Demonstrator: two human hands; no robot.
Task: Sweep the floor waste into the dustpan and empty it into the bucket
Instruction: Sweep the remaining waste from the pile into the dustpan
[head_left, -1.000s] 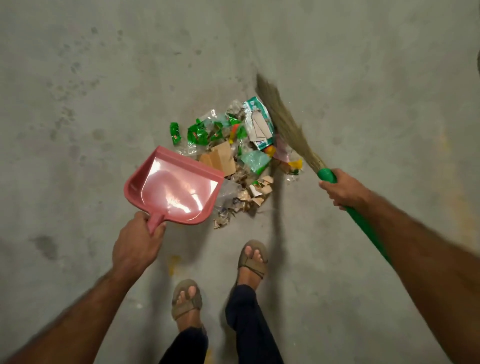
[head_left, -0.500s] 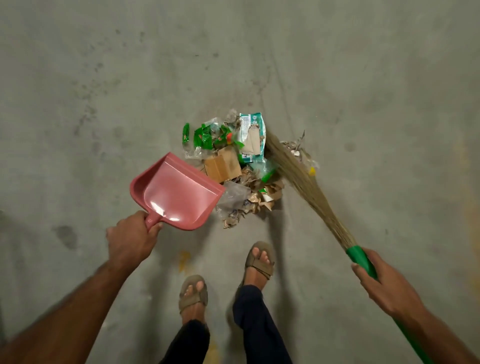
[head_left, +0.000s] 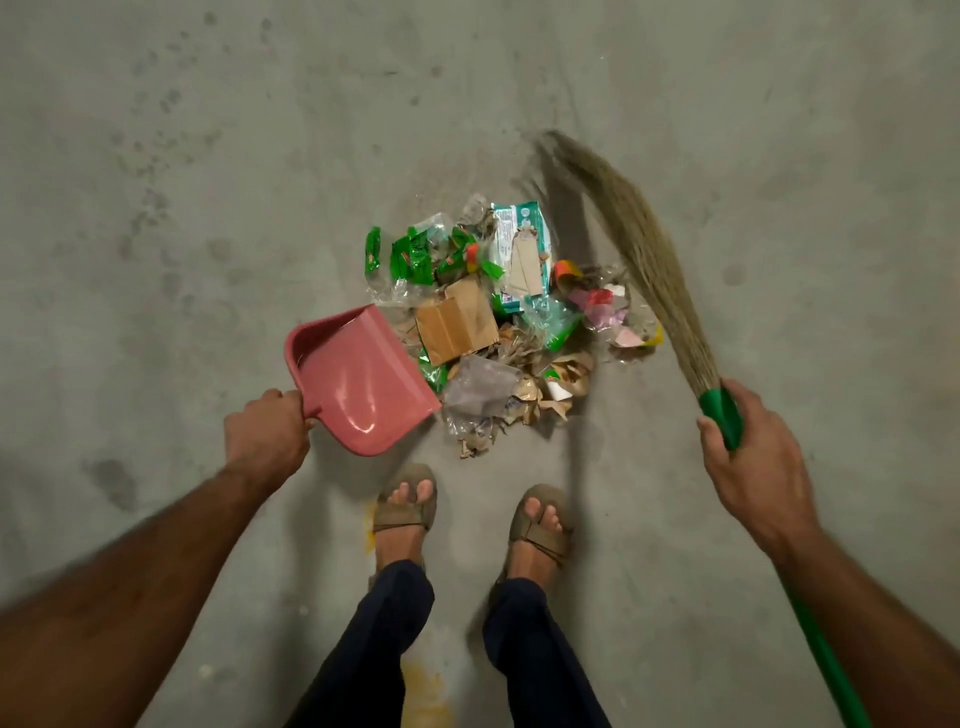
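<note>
A heap of waste (head_left: 498, 317) lies on the concrete floor: green wrappers, a brown cardboard piece, clear plastic, torn paper. My left hand (head_left: 265, 436) grips the handle of a pink dustpan (head_left: 363, 379), whose open lip faces the heap's left side and holds no waste. My right hand (head_left: 753, 457) grips the green handle of a grass broom (head_left: 639, 249). The bristles stand at the heap's right edge, their tip blurred above the floor behind the heap. No bucket is in view.
My two sandalled feet (head_left: 467, 514) stand just in front of the heap. Bare grey concrete floor (head_left: 208, 156) with dark stains lies all around, and a yellow stain (head_left: 421, 686) sits between my legs.
The broom has swung back out from the heap's right side, its tip now raised behind the waste. The dustpan has tilted and moved closer against the heap's left side. Some waste has spread rightward.
</note>
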